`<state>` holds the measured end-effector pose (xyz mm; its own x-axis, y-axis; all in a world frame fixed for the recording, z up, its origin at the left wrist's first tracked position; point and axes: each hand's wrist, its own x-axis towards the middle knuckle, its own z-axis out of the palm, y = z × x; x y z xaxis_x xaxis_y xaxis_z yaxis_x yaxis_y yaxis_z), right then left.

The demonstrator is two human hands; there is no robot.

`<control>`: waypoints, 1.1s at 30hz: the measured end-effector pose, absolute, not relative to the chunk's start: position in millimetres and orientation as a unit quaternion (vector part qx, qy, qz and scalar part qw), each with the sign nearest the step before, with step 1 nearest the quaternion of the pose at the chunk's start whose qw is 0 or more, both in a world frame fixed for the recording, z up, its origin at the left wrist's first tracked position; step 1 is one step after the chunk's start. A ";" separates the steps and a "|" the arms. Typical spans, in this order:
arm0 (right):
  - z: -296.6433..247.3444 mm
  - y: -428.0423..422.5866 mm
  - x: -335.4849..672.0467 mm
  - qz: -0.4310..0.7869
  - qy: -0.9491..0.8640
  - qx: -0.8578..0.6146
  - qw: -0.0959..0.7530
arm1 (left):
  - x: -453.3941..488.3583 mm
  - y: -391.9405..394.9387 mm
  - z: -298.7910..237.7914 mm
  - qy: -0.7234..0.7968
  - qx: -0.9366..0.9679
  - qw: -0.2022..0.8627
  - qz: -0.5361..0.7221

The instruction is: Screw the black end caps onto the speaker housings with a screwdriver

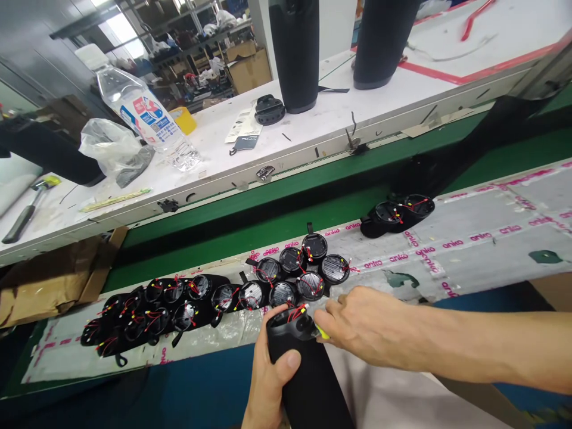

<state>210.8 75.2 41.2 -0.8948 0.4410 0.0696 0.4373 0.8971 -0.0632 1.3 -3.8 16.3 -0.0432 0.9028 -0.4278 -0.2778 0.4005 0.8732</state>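
My left hand (269, 374) is wrapped round a black cylindrical speaker body (310, 375), its thumb pressed on the fabric side. The speaker's open end points up and away, with thin red wires and small connectors (300, 312) coming out at the rim. At the right side of that rim my right hand (357, 325) is closed on a small tool with a bright yellow-green part (322, 332). The fist hides most of the tool, so its kind does not show. Just beyond stand several similar speaker bodies (282, 294), open ends up, with red wires.
A green-edged bench (473, 262) carries plastic sheeting with pink printed tape. More black bodies (397, 213) stand at its right. On the white shelf (214, 173) above are a water bottle (147, 113), a black cap (269, 110), tall speakers (295, 59) and a hammer (29, 208).
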 end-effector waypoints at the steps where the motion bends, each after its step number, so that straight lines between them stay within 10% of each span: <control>1: 40.6 76.7 210.7 0.038 -0.973 -0.224 0.039 | 0.5 -4.1 15.2 0.537 0.283 0.638 0.474; 33: 32.6 75.8 218.6 0.024 -0.966 -0.251 0.058 | 4.5 -3.4 3.8 0.557 0.317 0.617 0.456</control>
